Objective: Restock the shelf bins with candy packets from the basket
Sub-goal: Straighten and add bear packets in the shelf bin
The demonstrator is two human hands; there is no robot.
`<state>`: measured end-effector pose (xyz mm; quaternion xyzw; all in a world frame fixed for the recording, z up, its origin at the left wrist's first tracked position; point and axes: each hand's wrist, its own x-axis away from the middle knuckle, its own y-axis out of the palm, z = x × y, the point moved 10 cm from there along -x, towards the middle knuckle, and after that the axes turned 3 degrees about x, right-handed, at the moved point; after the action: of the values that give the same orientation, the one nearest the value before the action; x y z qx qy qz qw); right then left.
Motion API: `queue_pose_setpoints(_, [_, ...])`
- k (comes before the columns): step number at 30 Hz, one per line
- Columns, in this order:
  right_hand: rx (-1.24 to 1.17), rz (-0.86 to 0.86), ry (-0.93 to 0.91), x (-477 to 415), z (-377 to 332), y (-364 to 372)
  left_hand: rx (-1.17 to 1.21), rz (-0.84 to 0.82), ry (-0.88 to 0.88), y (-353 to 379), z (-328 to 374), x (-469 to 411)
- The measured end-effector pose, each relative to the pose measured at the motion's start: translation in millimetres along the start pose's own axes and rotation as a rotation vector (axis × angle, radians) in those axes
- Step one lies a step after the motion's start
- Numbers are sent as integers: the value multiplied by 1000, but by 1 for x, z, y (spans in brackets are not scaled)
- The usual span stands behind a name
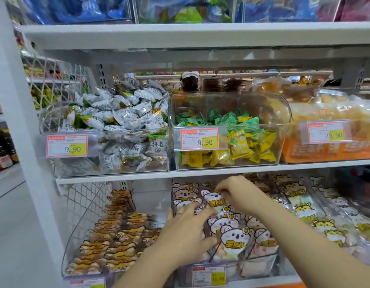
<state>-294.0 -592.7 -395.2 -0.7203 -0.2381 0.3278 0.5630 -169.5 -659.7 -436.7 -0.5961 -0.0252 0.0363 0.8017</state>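
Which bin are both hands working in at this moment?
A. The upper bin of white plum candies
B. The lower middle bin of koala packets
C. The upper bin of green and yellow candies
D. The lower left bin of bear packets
B: the left hand and right hand both rest among the koala packets in the lower middle bin.

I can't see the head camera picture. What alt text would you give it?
Two bare hands, the left hand and the right hand, reach into a clear lower-shelf bin and handle koala-print candy packets. On the shelf above stand clear bins of white-wrapped sweets and green and yellow sweets, with price tags reading 9.90.
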Motion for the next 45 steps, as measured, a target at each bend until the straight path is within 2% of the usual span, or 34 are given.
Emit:
queue_pose_setpoints(3, [-14,47,0,-1,-3,-2,-13,-10,-37,-1,-2,1])
queue_pose_setpoints(6, [5,3,-4,2,-7,10,-41,-23,-88,-2,-5,3])
queue_pose_setpoints(12, [74,8,104,2,9,3,-5,-1,-173,-4,-13,7])
queue_pose_setpoints(16, [143,-76,152,5,5,5,4,23,-277,-4,-30,6])
queue_pose_setpoints(20, [61,-135,171,1,6,18,19,50,-345,-4,-43,7])
queue_pose_setpoints(26, [-81,-177,201,4,3,25,-19,182,-225,-13,-26,8])
queue_pose_setpoints(31, [-54,-206,229,14,7,34,-73,163,-197,-11,-21,13])
queue_pose_setpoints(35, [-21,-147,200,8,2,19,-57,199,-178,-18,-21,15])
queue_pose_setpoints(41, [-37,88,108,0,-10,-9,-56,260,-82,-30,0,8])
queue_pose_setpoints(45, [-80,177,91,17,-7,-14,-62,224,-65,-27,12,-4])
